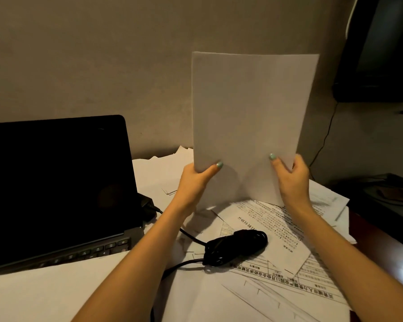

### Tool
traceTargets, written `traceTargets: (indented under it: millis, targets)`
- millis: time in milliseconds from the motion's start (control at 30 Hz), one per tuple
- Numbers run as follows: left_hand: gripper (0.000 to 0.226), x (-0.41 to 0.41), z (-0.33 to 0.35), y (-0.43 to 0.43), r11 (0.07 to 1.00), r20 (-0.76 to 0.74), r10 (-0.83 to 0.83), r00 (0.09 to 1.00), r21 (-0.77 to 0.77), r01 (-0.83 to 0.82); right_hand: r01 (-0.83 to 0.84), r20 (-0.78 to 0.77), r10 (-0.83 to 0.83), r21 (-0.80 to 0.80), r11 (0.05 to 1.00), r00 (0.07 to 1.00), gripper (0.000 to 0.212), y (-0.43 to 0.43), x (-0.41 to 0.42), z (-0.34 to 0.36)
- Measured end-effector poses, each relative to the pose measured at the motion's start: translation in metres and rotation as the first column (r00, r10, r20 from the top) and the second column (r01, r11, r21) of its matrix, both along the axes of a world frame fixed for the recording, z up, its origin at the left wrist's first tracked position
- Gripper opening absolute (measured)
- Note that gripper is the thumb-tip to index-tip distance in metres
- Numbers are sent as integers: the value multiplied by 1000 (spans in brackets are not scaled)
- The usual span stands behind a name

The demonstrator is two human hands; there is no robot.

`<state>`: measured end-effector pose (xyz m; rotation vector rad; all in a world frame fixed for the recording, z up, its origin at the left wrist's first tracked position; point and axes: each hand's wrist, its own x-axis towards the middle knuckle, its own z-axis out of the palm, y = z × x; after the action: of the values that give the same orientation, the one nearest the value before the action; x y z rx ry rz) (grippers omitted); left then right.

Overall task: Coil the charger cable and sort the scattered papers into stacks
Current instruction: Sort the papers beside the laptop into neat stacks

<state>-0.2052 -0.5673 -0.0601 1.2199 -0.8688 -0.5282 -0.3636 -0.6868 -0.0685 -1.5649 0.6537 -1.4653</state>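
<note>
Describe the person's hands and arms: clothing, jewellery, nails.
Both forearms are bare, with no sleeves in view. The left hand and the right hand wear no gloves, and no watch or bracelet shows at the wrists. The left thumbnail and the right thumbnail are painted pale mint green; the other nails are hidden.

An office or home-study work corner: an open laptop [56, 182], its display off, stands on a table [377, 235] strewn with printed forms [277, 228], a bundled black charger cable [237, 245] lying on them. A plain wall [102, 54] rises close behind — a dark screen [377, 54] at upper right.
</note>
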Motion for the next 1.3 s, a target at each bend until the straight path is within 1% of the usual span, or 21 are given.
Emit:
traceTargets:
  millis: [67,100,167,233,300,367,433,533,600,633,700,767,833,867,933,1000,1100,1200,1300]
  targets:
    - [3,2,-6,-1,999,19,-16,1000,45,16,-6,-43,7,30,1000,999,20,-2,3,-7]
    - [5,3,-7,-1,998,12,-6,1000,55,6,-35,-53,38,61,998,998,18,-3,4,-11]
    - [15,7,-13,-2,996,12,13,1000,83,-14,-121,-68,132,143,982,989,3,-8,5,-18]
    - [24,9,-17,-3,990,49,12,999,138,-19,-176,-121,202,197,964,972,15,-14,3,-22]
    - [21,9,-21,-3,982,75,29,997,181,-43,-195,-164,236,236,952,958,21,-16,1,-25]
    - [14,10,-24,-3,978,97,58,994,195,-76,-205,-155,252,269,941,955,18,-15,-1,-25]
    - [14,8,-22,-1,975,125,62,990,206,-87,-198,-142,245,285,938,959,15,-9,0,-22]
    - [12,5,-16,6,973,104,71,992,210,-91,-194,-154,252,318,928,955,17,0,-2,-14]
    - [15,1,-6,12,978,58,78,995,192,-88,-207,-113,263,361,909,958,16,5,-5,-3]
    - [18,-1,-1,15,982,24,78,997,171,-81,-227,-73,275,388,893,959,12,7,-7,3]
    - [22,-5,10,24,991,-51,84,995,107,-78,-305,57,313,443,843,948,8,15,-12,15]
    - [23,-10,21,36,995,-121,98,988,34,-94,-400,210,340,472,786,917,6,27,-13,28]
    - [20,-16,29,52,995,-161,90,983,-27,-95,-467,311,355,464,752,881,9,42,-12,40]
    - [17,-19,31,61,996,-170,73,983,-44,-81,-482,324,366,446,755,873,9,50,-11,46]
    - [16,-25,32,82,996,-193,62,979,-46,-72,-469,292,377,391,792,879,5,70,-7,56]
    - [22,-23,35,104,993,-215,111,970,-23,-119,-440,256,368,345,830,894,8,87,-2,63]
    - [32,-11,44,146,981,-219,192,957,16,-193,-401,216,346,313,861,913,14,112,4,69]
    - [27,3,58,197,965,-192,253,948,-16,-260,-397,198,349,313,863,916,17,132,5,70]
    - [25,15,70,251,921,-167,368,915,-66,-383,-441,153,413,308,843,898,19,150,7,65]
